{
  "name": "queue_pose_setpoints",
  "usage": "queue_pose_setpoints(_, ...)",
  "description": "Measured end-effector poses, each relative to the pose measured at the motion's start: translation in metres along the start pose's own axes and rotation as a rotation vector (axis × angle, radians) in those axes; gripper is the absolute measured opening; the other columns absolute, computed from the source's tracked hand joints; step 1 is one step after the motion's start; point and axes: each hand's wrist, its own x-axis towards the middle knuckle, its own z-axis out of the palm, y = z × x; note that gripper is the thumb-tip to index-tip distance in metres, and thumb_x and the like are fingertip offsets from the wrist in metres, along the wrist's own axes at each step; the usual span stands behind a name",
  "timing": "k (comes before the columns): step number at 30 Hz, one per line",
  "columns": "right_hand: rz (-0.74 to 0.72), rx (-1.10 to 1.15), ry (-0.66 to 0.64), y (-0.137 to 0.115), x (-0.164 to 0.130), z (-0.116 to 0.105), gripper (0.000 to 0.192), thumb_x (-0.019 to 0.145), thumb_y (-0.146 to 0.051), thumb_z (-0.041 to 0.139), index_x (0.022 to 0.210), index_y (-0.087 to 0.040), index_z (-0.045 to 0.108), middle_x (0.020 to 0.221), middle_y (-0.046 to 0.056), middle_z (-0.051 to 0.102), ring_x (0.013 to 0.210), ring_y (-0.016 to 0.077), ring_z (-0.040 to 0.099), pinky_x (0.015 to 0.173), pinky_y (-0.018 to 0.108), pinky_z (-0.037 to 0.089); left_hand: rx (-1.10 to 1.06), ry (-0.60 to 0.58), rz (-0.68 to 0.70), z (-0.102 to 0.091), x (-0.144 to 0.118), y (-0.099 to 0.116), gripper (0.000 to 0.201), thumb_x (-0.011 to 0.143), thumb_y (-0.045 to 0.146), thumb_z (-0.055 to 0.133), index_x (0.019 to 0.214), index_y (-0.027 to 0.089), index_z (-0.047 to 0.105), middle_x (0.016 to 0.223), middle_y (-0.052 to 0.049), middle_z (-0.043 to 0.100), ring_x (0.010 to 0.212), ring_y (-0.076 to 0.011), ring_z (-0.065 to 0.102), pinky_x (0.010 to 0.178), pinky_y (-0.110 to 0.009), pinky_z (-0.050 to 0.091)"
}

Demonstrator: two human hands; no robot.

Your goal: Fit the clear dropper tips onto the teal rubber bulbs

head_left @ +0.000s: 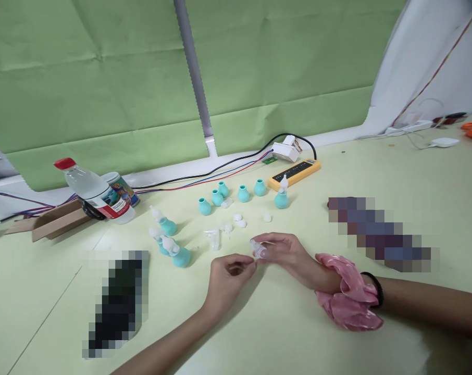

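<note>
While both hands meet low over the table (376,172), this is what shows.
Right hand (288,255): fingers pinched on a small clear cap (258,249).
Left hand (226,276): fingertips curled together, just touching that cap's end.
Clear cap: between the two hands, above the table.
Teal bulbs (241,194): in a row behind the hands.
Water bottle (95,195): lying far left.
Pink scrunchie (351,299): on the right wrist.
</note>
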Motion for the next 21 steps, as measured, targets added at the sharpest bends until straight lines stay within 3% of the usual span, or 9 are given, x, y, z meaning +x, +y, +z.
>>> queue_pose_setpoints(3, 0.147, 0.109, -0.001, 0.0015, -0.0032, 0.0062, 0.02, 0.065, -0.02, 0.064, 0.084, -0.015, 0.06, 0.084, 0.004, 0.057, 0.073, 0.0105, 0.055, 0.065, 0.023, 0.044, -0.312, -0.058, -0.184, -0.007, -0.0082, 0.0014, 0.018, 0.066, 0.026, 0.061, 0.073, 0.01, 0.065, 0.066, -0.007, 0.063, 0.058, -0.0121, 0.054, 0.06, -0.025, 0.045)
queue_pose_setpoints(7, 0.209, 0.185, -0.043, 0.0012, -0.0034, 0.006, 0.022, 0.063, -0.016, 0.066, 0.084, -0.015, 0.059, 0.083, 0.002, 0.058, 0.073, 0.0099, 0.056, 0.069, 0.024, 0.044, -0.573, -0.139, -0.293, -0.0114, -0.0069, -0.0015, 0.019, 0.063, 0.023, 0.066, 0.076, 0.009, 0.066, 0.07, -0.008, 0.065, 0.064, -0.0132, 0.058, 0.065, -0.026, 0.046)
queue_pose_setpoints(13, 0.242, 0.199, -0.112, -0.0008, -0.003, 0.0019, 0.034, 0.064, -0.013, 0.064, 0.096, -0.018, 0.054, 0.087, 0.001, 0.054, 0.076, 0.0109, 0.056, 0.07, 0.025, 0.043, -0.648, -0.14, -0.325, -0.011, -0.0075, -0.0042, 0.017, 0.063, 0.019, 0.066, 0.075, 0.008, 0.067, 0.071, -0.009, 0.066, 0.064, -0.013, 0.059, 0.065, -0.024, 0.047)
queue_pose_setpoints(21, 0.133, 0.096, -0.121, 0.006, -0.0042, 0.0047, 0.029, 0.064, -0.019, 0.065, 0.09, -0.016, 0.054, 0.079, 0.003, 0.058, 0.071, 0.0124, 0.057, 0.063, 0.025, 0.043, -0.729, -0.065, -0.337, -0.0111, -0.0082, -0.0037, 0.015, 0.061, 0.016, 0.068, 0.075, 0.009, 0.066, 0.069, -0.008, 0.066, 0.063, -0.0112, 0.059, 0.066, -0.021, 0.047)
